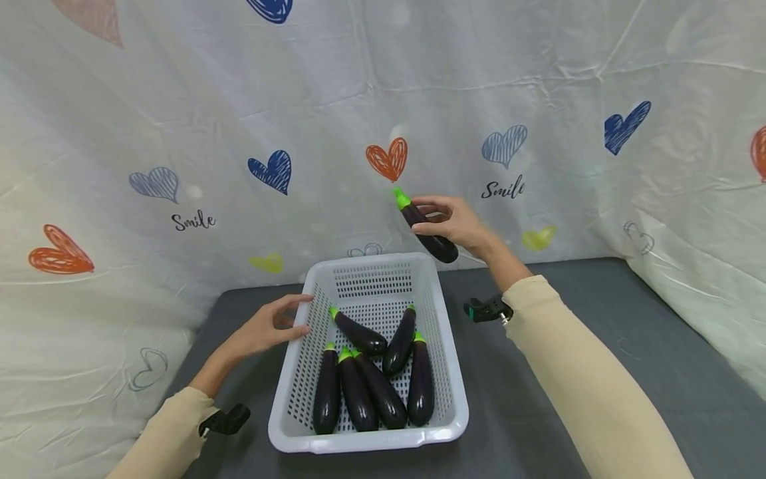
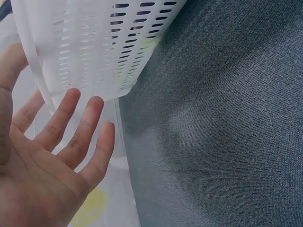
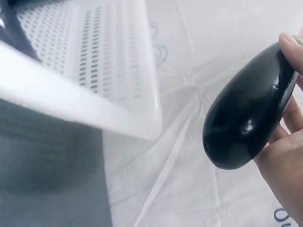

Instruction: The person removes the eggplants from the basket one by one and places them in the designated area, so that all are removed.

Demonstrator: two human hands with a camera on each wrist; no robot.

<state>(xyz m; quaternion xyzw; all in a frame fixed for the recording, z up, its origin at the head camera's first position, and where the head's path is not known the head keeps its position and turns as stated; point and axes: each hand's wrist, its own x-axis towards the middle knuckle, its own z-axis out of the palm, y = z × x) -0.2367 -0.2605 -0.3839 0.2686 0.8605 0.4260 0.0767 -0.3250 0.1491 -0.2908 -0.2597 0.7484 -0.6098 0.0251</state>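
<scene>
My right hand [image 1: 456,223] pinches a dark purple eggplant [image 1: 439,247] with a bright green stem end, held up above the basket's far right corner. In the right wrist view its glossy rounded end [image 3: 241,123] hangs clear of the basket. Several similar eggplants [image 1: 326,399] lie inside the white perforated plastic basket [image 1: 457,392], most with their green ends pointing away from me. At the basket's left rim, my left hand [image 1: 266,326] rests its thumb and index finger; its other fingers [image 2: 87,127] are loosely extended outside the wall.
A dark grey cloth-covered table [image 1: 509,399] lies beneath the basket. Behind it hangs a white curtain [image 1: 329,219] printed with hearts and "Smile". Black wrist devices [image 1: 487,309] sit on both sleeves.
</scene>
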